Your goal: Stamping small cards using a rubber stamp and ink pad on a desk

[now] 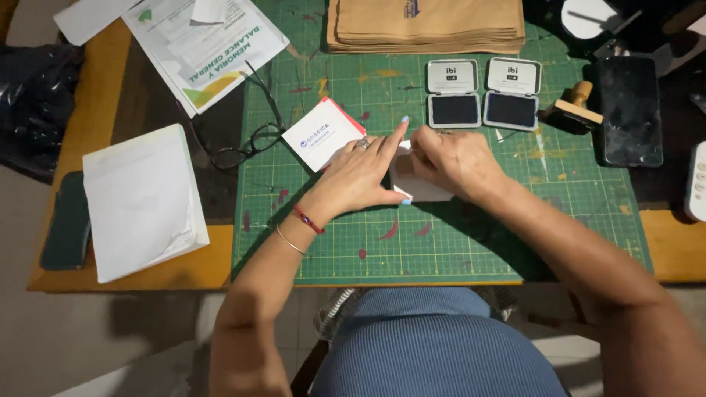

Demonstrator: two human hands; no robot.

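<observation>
Looks like the folding or creasing part on a small white paper piece (421, 190), which sits in the middle of the green cutting mat (441, 250) on the worktop (103, 95). The left hand (362, 176) lies flat on the paper's left side, fingers stretched out, index pointing up toward the ink pads (483, 93), so it's pressing down rather than gripping. The right hand (454, 160) is curled over the paper's top right edge, fingertips pinching or pressing it; I can't tell for sure which. Both forearms come in from the bottom and meet over the paper.

My guess is the next move needs a steady left-hand hold while the right runs along the edge.

Nearby: a small white card (321, 134), glasses (246, 147), a wooden stamp (573, 109), and brown envelopes (426, 26).
</observation>
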